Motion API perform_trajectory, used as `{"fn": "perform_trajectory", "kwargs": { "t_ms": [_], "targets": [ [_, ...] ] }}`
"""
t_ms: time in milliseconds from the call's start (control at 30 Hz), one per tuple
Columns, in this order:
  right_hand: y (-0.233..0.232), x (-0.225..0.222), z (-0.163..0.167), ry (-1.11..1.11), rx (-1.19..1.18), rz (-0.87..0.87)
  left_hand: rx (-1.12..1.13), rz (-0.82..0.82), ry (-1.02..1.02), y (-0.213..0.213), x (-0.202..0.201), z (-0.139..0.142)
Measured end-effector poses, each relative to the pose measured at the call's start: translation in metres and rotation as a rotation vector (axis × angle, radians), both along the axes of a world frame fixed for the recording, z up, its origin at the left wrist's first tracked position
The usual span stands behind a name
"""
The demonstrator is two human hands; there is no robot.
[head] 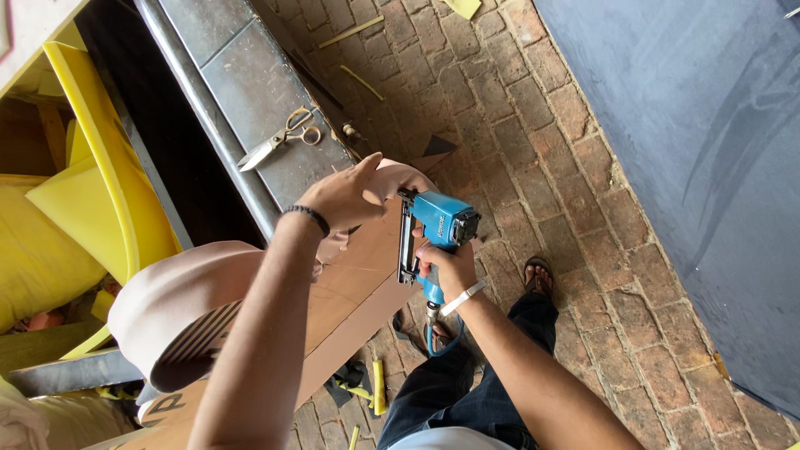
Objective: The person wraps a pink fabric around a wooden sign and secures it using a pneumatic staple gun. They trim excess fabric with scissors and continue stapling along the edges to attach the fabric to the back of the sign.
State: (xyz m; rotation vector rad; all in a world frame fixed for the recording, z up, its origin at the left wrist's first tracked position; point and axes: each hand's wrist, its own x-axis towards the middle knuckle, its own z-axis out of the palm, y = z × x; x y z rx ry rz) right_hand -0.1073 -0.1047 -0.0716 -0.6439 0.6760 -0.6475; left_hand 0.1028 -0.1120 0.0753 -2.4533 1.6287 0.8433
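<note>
Blue stapler [439, 225] gripped, fingers [427, 260] seemingly around handle

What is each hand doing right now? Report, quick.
Left hand: pressing the pink fabric down onto the brown board.
Right hand: closed around the blue staple gun.

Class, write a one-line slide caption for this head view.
Right hand grips a blue staple gun; left hand presses pink fabric.

A grey metal worktop [250, 75] carries a pair of scissors [279, 140]. Beside it, the brick floor [533, 125] is strewn with yellow foam strips [361, 82] and offcuts [377, 387].
</note>
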Motion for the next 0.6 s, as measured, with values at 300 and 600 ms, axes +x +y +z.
{"fn": "perform_trajectory", "kwargs": {
  "t_ms": [300,600],
  "targets": [
    [-0.003,0.000,0.013,-0.078,-0.164,-0.068,-0.301,0.127,-0.084,0.006,-0.007,-0.023],
    [-0.002,0.010,0.007,0.136,-0.263,0.016,-0.265,0.088,-0.092,0.006,-0.002,-0.022]
  ]
}}
